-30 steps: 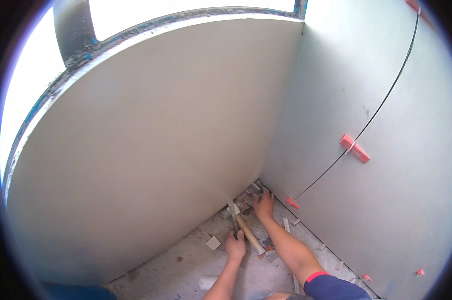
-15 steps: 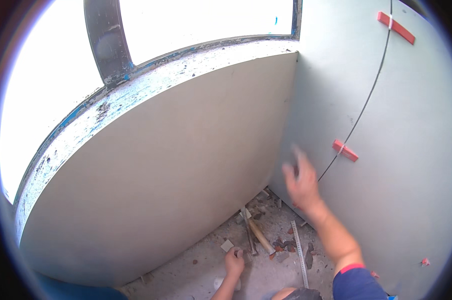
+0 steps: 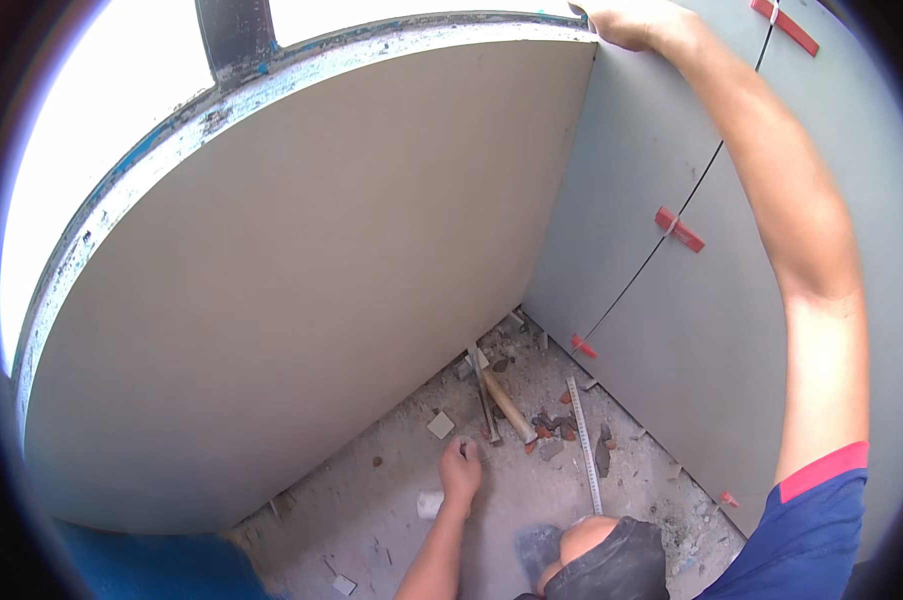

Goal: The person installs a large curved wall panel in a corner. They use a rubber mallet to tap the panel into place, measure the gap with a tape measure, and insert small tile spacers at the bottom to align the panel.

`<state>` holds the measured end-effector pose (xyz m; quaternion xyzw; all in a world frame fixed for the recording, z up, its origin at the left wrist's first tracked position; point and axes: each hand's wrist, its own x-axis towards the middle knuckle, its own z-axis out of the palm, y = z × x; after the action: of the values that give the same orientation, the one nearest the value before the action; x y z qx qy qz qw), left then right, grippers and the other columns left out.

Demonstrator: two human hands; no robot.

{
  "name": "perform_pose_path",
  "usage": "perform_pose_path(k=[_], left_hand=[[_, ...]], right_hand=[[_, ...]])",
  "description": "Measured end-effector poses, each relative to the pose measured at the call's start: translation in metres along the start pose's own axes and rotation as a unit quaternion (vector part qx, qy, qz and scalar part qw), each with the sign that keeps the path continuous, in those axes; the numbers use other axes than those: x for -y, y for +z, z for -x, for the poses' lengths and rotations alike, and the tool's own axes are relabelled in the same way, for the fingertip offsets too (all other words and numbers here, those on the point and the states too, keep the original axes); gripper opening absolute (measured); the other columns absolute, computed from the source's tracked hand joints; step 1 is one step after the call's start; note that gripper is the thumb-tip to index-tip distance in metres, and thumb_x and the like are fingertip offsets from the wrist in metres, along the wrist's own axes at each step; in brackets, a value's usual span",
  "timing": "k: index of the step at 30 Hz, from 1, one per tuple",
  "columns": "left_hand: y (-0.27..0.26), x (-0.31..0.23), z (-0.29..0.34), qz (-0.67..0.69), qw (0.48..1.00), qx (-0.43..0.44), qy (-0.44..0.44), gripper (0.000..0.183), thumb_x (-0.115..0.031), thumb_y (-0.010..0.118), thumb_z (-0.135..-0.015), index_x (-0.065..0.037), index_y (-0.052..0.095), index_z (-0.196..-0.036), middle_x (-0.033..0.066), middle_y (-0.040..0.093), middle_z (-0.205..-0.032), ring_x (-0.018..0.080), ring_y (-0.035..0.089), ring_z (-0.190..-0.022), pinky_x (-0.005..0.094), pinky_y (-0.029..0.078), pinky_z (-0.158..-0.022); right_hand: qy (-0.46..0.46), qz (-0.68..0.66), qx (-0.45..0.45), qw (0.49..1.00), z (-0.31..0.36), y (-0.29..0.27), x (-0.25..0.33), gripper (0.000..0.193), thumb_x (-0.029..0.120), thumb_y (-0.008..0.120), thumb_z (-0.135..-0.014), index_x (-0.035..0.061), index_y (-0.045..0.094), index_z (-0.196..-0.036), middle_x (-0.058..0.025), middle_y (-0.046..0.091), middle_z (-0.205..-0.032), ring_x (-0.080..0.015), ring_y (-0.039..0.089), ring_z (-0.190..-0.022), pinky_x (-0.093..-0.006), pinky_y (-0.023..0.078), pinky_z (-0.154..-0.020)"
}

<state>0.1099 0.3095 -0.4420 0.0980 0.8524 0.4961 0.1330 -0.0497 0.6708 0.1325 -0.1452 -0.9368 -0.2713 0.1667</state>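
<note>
High at the far right corner, my right hand (image 3: 627,22) reaches the end of the window ledge (image 3: 442,38). Its fingers are bent and partly cut off by the picture's edge; something dark shows at their tips. Low over the floor, my left hand (image 3: 461,468) is closed around something small and dark that I cannot make out. Beside it are a small pale square piece (image 3: 441,425) and a white cylindrical thing (image 3: 430,504). A large beige panel (image 3: 312,270) stands below the ledge, meeting a pale grey panelled wall (image 3: 632,180) at the corner.
A wooden-handled hammer (image 3: 510,408), a marked measuring strip (image 3: 585,445) and broken dark chips (image 3: 552,425) lie on the dusty floor. Red wedges (image 3: 680,229) in white clips sit along the wall's joint. My bent knee (image 3: 612,560) is at the bottom.
My right hand has gone up from in front of the grey wall to the ledge corner. The view has tilted downward, showing more floor. My left hand stays low and closed.
</note>
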Motion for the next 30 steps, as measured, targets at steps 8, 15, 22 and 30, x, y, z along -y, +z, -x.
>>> perform_pose_path(k=[8, 15, 22, 30], left_hand=[[-0.009, 0.002, -0.005, 0.032, 0.999, -0.023, 0.004, 0.013, -0.014, 0.066, -0.093, -0.002, 0.068, -0.096, 0.0195, 0.07, -0.083, 0.037, 0.068, -0.078, 0.0429, 0.052, -0.072], [-0.01, 0.007, -0.009, 0.026, 0.999, -0.028, -0.002, 0.012, -0.013, 0.067, -0.092, -0.001, 0.068, -0.094, 0.0204, 0.069, -0.082, 0.0371, 0.068, -0.077, 0.0426, 0.052, -0.071], [-0.009, 0.007, -0.008, 0.015, 0.999, -0.039, 0.035, 0.013, -0.014, 0.067, -0.091, 0.0, 0.068, -0.093, 0.0207, 0.069, -0.081, 0.0386, 0.068, -0.077, 0.0433, 0.052, -0.071], [-0.015, 0.005, -0.006, 0.02, 0.999, -0.037, -0.001, 0.014, -0.014, 0.067, -0.091, 0.0, 0.069, -0.093, 0.0215, 0.069, -0.082, 0.0394, 0.068, -0.079, 0.0448, 0.052, -0.074]], right_hand=[[0.152, -0.137, 0.032, 0.978, 0.024, -0.029, 0.023, 0.034, 0.023, 0.048, -0.098, 0.0031, 0.069, -0.115, -0.02, 0.072, -0.111, -0.0335, 0.068, -0.096, -0.0437, 0.054, -0.084], [0.086, -0.052, 0.081, 0.992, 0.024, -0.028, 0.017, 0.03, 0.018, 0.05, -0.095, 0.0064, 0.071, -0.113, -0.0163, 0.073, -0.105, -0.0305, 0.067, -0.09, -0.0449, 0.054, -0.079], [0.017, -0.061, 0.048, 0.997, 0.037, -0.027, 0.015, 0.037, 0.004, 0.047, -0.093, 0.0048, 0.064, -0.126, -0.0187, 0.068, -0.121, -0.034, 0.064, -0.114, -0.0449, 0.05, -0.097], [0.002, -0.148, -0.06, 0.987, 0.036, -0.012, 0.004, 0.043, 0.004, 0.051, -0.085, 0.0046, 0.064, -0.125, -0.0234, 0.067, -0.123, -0.0383, 0.064, -0.113, -0.0462, 0.05, -0.098]])
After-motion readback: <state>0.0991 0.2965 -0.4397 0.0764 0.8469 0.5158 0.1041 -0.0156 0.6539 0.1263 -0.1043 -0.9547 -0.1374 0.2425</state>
